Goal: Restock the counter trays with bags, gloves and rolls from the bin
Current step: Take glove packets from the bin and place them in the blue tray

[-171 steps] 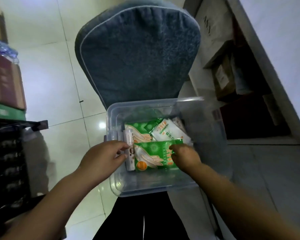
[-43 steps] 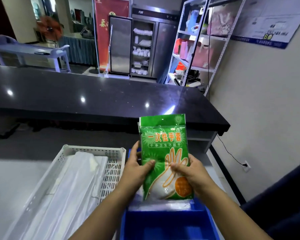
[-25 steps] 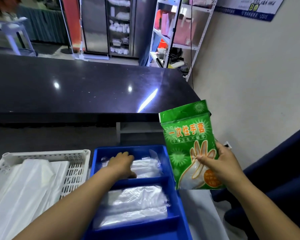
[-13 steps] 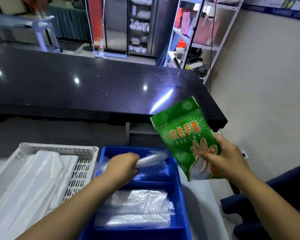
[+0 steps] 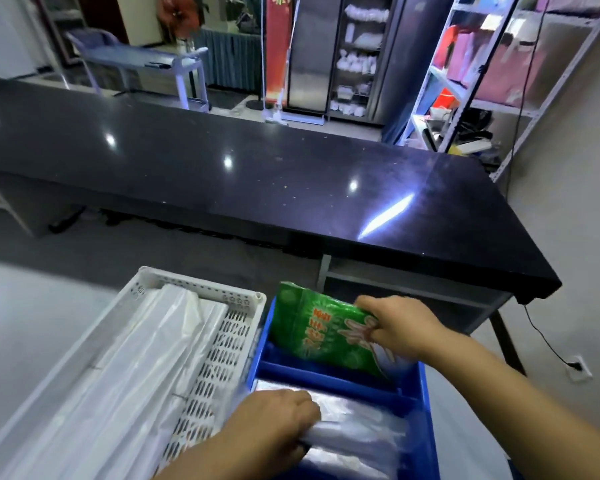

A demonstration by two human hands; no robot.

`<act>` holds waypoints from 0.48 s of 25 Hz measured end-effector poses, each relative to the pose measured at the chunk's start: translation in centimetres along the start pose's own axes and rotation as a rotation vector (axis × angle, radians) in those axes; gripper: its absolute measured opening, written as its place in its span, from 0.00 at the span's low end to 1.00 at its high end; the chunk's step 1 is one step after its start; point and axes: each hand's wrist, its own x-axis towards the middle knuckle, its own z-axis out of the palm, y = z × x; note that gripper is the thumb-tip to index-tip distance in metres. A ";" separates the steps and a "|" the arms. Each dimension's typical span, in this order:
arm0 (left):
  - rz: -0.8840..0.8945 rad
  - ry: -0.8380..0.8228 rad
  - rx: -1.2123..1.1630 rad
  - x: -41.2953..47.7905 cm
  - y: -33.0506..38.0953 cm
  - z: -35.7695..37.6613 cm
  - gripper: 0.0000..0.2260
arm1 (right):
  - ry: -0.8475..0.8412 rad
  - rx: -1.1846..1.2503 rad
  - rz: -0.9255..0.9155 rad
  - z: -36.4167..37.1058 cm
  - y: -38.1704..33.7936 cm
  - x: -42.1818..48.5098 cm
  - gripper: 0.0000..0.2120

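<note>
My right hand (image 5: 397, 325) pinches the glove pack (image 5: 321, 332), tilted into the far section of the blue tray (image 5: 421, 375) so it slides in flat. My left hand (image 5: 274, 422) grips a clear roll (image 5: 354, 427) in the near section, I judge to keep the far slot free.

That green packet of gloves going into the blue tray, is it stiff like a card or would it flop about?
Probably floppy: the green glove packet bends and wrinkles where the right hand pinches it. It looks light, since a few fingers carry it. Its glossy film may be slippery, so it could slide against the blue tray.
</note>
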 end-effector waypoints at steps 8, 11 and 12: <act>-0.042 -0.073 -0.045 0.3 0.3 -1.4 0.15 | -0.108 0.053 -0.038 1.7 0.5 3.9 0.25; -0.072 -0.074 -0.093 0.8 0.7 -2.0 0.14 | 0.032 0.006 -0.060 2.9 0.3 3.6 0.29; -0.094 -0.050 -0.154 1.0 0.7 -1.9 0.13 | 0.066 0.042 -0.038 3.1 0.5 3.5 0.30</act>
